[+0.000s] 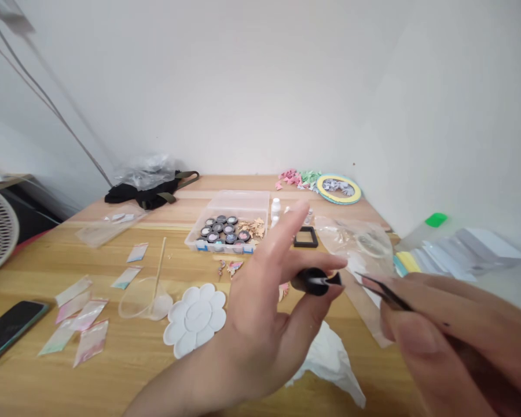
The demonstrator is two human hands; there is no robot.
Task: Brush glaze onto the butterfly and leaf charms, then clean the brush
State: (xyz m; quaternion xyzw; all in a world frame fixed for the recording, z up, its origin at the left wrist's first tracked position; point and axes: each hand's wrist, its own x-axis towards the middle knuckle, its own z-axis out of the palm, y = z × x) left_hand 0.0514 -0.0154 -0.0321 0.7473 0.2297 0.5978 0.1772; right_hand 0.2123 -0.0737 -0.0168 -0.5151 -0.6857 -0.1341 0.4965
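Observation:
My left hand (269,313) is raised over the middle of the table, its index finger pointing up. Between its thumb and another finger it pinches a small black object (315,282), rounded with a shiny pale part, whose kind I cannot make out. At the right, my right hand (451,330) is closed around dark, fine-pointed tweezers (388,295). Their tips point left, a little apart from the black object. Below the left hand lies a crumpled white tissue (330,359), and left of the wrist a white flower-shaped palette (197,315).
Behind the hands stands an open clear plastic box (191,240) with several small round pots. A clear cup (134,301) with a stick, small bags (91,315) and a phone (13,327) lie left. At right are a plastic bag (373,231) and a black square frame (306,244).

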